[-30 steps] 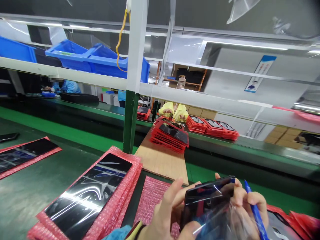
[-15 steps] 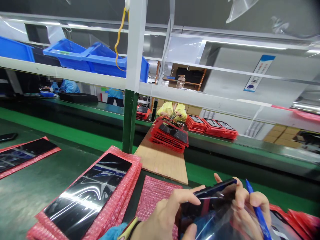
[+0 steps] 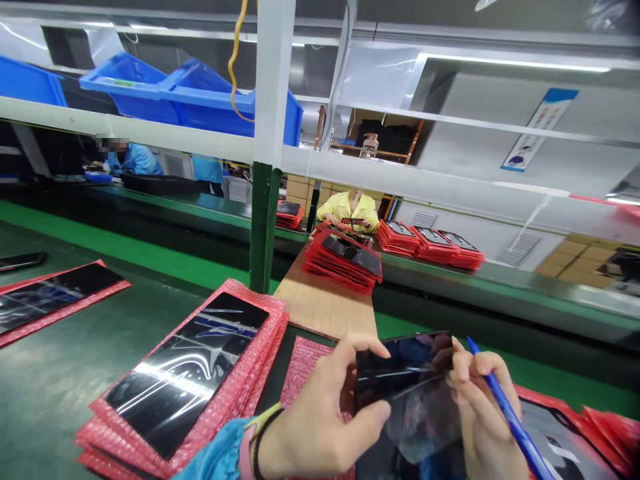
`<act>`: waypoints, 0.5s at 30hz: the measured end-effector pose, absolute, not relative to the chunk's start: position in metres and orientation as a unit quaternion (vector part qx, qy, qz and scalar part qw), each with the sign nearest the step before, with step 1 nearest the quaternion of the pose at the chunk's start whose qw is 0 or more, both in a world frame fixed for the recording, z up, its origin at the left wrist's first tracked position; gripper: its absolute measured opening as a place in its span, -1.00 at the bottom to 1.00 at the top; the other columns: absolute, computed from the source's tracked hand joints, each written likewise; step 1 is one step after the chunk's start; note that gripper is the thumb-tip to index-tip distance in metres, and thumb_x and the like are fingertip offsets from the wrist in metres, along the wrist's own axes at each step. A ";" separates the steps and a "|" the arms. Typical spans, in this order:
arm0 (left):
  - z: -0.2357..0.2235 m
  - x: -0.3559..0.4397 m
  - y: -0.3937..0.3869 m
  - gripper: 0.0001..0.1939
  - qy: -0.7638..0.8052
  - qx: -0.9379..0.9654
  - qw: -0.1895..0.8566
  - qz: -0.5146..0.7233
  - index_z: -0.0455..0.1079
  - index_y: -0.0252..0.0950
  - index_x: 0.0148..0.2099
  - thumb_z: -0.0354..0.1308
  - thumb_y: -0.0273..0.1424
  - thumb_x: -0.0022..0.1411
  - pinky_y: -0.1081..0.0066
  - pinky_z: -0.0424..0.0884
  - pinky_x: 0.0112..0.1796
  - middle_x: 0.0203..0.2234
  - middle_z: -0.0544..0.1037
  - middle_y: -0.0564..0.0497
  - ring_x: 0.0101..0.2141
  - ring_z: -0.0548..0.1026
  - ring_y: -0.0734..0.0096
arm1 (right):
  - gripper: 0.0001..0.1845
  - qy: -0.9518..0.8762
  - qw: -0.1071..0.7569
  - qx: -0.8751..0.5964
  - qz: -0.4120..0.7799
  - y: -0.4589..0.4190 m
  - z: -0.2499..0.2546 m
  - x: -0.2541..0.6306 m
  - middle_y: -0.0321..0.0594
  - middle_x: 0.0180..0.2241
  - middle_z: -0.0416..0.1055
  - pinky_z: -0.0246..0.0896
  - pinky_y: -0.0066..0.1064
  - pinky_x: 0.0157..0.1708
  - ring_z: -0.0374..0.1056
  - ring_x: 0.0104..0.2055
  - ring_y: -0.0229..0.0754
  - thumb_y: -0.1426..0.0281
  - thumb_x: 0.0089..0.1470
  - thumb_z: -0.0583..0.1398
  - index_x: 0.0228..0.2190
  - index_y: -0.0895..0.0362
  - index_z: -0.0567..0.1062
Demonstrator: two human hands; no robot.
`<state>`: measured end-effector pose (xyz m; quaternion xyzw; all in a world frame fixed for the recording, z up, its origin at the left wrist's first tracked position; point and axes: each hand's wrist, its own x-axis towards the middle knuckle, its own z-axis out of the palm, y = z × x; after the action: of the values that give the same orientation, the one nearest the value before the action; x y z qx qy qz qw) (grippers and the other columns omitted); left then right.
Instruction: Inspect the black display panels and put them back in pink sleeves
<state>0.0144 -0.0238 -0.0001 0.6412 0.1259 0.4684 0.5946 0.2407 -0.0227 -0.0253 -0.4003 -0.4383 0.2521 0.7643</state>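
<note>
Left hand (image 3: 325, 417) pinches a black panel (image 3: 393, 370), right hand (image 3: 487, 413) grips a pen (image 3: 514, 421); blue bins (image 3: 210, 107) hide their contents.

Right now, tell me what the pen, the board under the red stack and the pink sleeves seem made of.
Blue pen: probably glossy plastic, evenly coloured. Board: matt wood or wood-look panel, pale and faintly grained. Pink sleeves: likely bubble wrap, shiny plastic film with a dimpled surface.

Head-worn camera looks forward, slightly down, probably tilted, hands close.
</note>
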 end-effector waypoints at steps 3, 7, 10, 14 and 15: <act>0.002 0.012 -0.015 -0.58 0.051 0.574 0.689 0.440 0.20 -0.16 0.00 0.22 -0.30 0.11 0.44 0.30 -0.33 -0.34 0.31 0.06 -0.39 0.31 0.46 | -0.62 -0.425 0.753 -0.423 0.270 -0.022 -0.024 0.238 -0.38 -0.53 0.24 0.21 -0.29 -0.05 0.33 -0.01 -0.04 0.36 -0.23 0.39 -0.47 0.01 0.27; 0.003 0.012 -0.005 -0.56 0.053 0.473 0.768 0.428 0.25 -0.18 -0.06 0.23 -0.13 0.07 0.56 0.23 -0.48 -0.36 0.31 0.07 -0.48 0.28 0.56 | -0.57 -0.359 0.764 -0.438 0.309 -0.020 -0.024 0.237 -0.41 -0.54 0.26 0.02 -0.29 0.17 0.29 0.09 -0.10 0.35 -0.30 0.41 -0.47 0.00 0.26; 0.003 0.014 -0.001 -0.66 0.067 0.442 0.780 0.438 0.26 -0.19 -0.09 0.17 -0.14 0.16 0.60 0.25 -0.50 -0.45 0.30 0.11 -0.53 0.27 0.59 | -0.59 -0.332 0.770 -0.426 0.338 -0.019 -0.025 0.239 -0.43 -0.57 0.25 -0.01 -0.24 0.23 0.32 0.08 -0.12 0.38 -0.30 0.40 -0.48 0.00 0.27; 0.003 0.018 0.005 -0.77 0.075 0.425 0.777 0.458 0.27 -0.19 -0.13 0.11 -0.19 0.25 0.61 0.34 -0.48 -0.47 0.34 0.13 -0.55 0.31 0.60 | -0.66 -0.311 0.773 -0.416 0.364 -0.017 -0.026 0.244 -0.35 -0.45 0.39 0.30 -0.22 0.06 0.43 -0.09 -0.10 0.35 -0.29 0.37 -0.46 0.02 0.34; 0.002 0.018 0.007 -0.79 0.077 0.418 0.776 0.465 0.27 -0.19 -0.14 0.12 -0.21 0.26 0.61 0.35 -0.47 -0.45 0.36 0.12 -0.53 0.34 0.60 | -0.66 -0.313 0.772 -0.411 0.370 -0.016 -0.026 0.246 -0.31 -0.42 0.42 0.36 -0.22 0.00 0.45 -0.14 -0.09 0.35 -0.32 0.37 -0.47 0.03 0.34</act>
<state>0.0183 0.0065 0.0021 0.4184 0.0766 0.4653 0.7763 0.2459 -0.0164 -0.0263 -0.4108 -0.3130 0.3704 0.7721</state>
